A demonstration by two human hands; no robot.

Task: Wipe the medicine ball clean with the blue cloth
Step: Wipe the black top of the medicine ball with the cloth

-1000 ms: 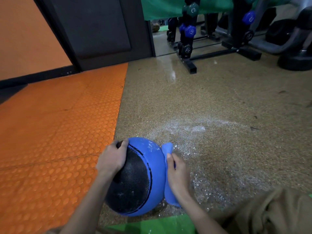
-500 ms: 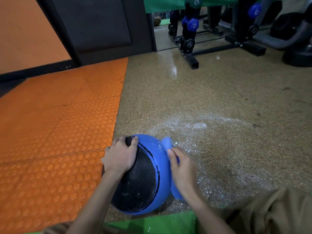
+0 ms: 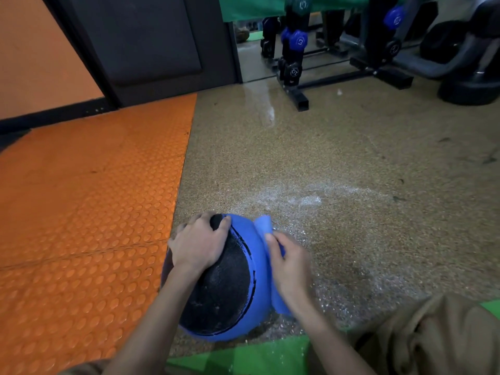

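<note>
Left hand (image 3: 198, 247) is creeping further across the medicine ball (image 3: 224, 288), fingers splayed, gripping; right hand (image 3: 290, 266) is clamping the blue cloth (image 3: 263, 226) against it.

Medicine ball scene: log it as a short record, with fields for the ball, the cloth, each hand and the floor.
ball: medicine ball, blue with a black panel, on the speckled floor
cloth: blue cloth, against the ball's right side
left: left hand grips the ball's top, fingers curled over it
right: right hand holds the cloth to the ball
floor: whitish patch beyond the ball; orange studded mat to its left
background: dumbbell rack
</note>
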